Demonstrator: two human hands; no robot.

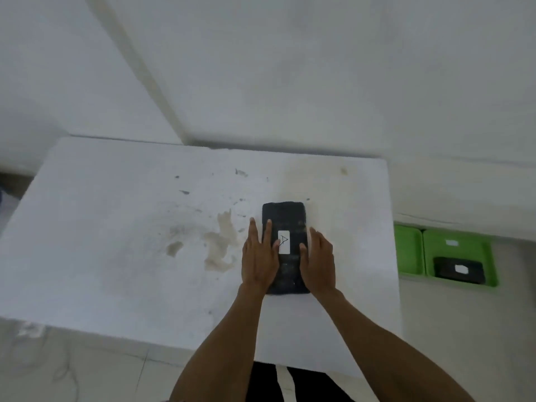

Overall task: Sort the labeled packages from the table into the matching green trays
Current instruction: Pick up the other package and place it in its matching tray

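A black package (285, 216) with a white label marked "A" (284, 242) lies on the white table (116, 227), right of centre. My left hand (259, 256) lies flat on its left side with fingers spread. My right hand (318, 258) presses against its right edge. Both hands touch the package while it rests on the table. On the floor to the right stand two green trays: the left tray (409, 250) is partly hidden by the table. The right tray (461, 242) holds another black package (459, 271) with a white label.
The table surface carries brownish stains (220, 242) left of the package. White walls meet in a corner behind the table. Pale floor shows below the table's front edge and around the trays.
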